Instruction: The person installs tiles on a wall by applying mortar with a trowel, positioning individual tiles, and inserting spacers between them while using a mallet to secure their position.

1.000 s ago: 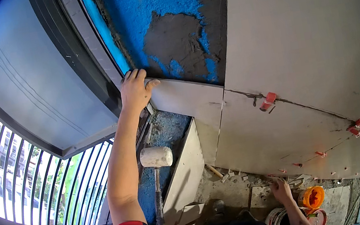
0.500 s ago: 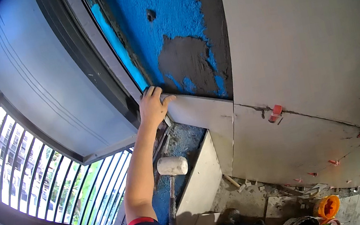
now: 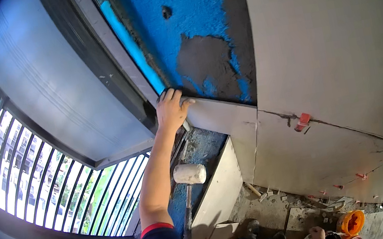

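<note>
Left hand (image 3: 171, 110) fingers spread, gripping top-left corner of grey tile (image 3: 225, 124) against wall, below grey mortar patch (image 3: 208, 66). Tile probably rigid, heavy, brittle; best held by edges. Right hand (image 3: 317, 236) far below tile, grip unclear.

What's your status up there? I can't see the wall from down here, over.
Left hand gripping top corner of grey tile on wall. Right hand low by orange bucket, grip unclear. White rubber mallet below, untouched.
</note>
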The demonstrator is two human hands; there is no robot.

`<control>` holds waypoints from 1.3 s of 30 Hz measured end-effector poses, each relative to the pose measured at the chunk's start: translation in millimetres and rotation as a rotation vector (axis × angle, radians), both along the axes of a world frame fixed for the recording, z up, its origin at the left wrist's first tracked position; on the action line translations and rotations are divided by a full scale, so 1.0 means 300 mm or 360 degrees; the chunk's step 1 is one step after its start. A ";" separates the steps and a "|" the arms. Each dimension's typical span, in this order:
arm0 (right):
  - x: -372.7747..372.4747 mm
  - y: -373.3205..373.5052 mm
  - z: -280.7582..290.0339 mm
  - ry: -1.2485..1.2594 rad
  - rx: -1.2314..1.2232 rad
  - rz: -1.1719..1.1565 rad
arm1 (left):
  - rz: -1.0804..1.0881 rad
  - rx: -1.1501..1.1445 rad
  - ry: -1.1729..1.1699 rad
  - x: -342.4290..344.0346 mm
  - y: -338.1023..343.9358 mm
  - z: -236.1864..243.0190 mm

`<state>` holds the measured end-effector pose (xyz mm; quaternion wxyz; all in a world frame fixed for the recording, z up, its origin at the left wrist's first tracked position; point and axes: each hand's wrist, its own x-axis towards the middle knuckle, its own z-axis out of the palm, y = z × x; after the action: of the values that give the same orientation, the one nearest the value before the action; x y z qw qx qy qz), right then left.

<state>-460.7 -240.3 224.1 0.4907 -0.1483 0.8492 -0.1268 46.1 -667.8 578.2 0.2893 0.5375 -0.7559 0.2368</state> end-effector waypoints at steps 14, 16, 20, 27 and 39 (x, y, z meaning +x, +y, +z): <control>-0.048 0.251 -0.085 -0.0035 0.0293 -0.0333 | -0.0011 -0.0076 -0.0117 0.021 0.003 0.000; -0.046 0.215 -0.116 -0.0047 0.0274 -0.0323 | -0.0009 0.0019 -0.0011 0.012 -0.027 0.024; -0.078 0.199 -0.109 -0.0065 0.0297 -0.0341 | 0.0033 -0.0057 -0.0089 0.019 -0.020 0.028; -0.148 0.004 -0.113 -0.0072 0.0261 -0.0303 | 0.0033 0.0010 -0.0072 0.003 -0.010 0.012; -0.080 0.040 -0.133 -0.0113 0.0236 -0.0259 | 0.0117 -0.0082 -0.0231 0.027 -0.007 0.006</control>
<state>-484.7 -228.2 184.3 0.5181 -0.0375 0.8476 -0.1081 54.0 -669.9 580.0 0.2388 0.5386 -0.7482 0.3049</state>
